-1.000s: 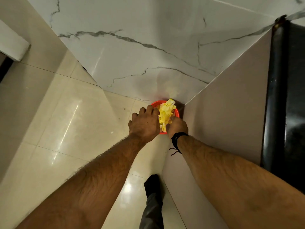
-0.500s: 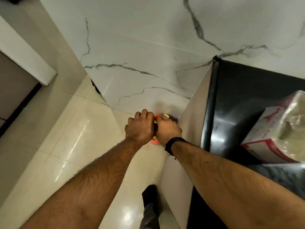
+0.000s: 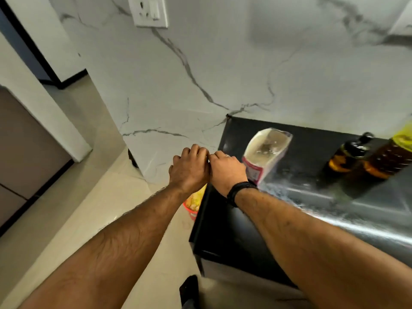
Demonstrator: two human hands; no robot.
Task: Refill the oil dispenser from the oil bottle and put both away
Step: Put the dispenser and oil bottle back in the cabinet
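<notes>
1. The oil dispenser [image 3: 347,156] and the oil bottle [image 3: 389,159] are being seen standing side by side, close together, near the back edge of the dark worktop [image 3: 312,210], towards its right end.
2. Both are lying to the right of the hands, well apart from them; the long axes of both are running upright, though leaned by the wide lens.
3. The right hand [image 3: 226,172] is being judged the nearer, being held over the worktop's left edge, with the left hand [image 3: 189,170] touching it, out past that edge.
4. Both hands are being shown from the back with fingers curled under; whether anything is being held cannot be told.
5. A clear packet [image 3: 265,155] is standing between the hands and the bottles.
6. The oil bottle's top is being cut off at the right; blur is hiding caps and oil levels.
7. A red bin [image 3: 192,205] on the floor is being partly hidden by the left forearm.
</notes>
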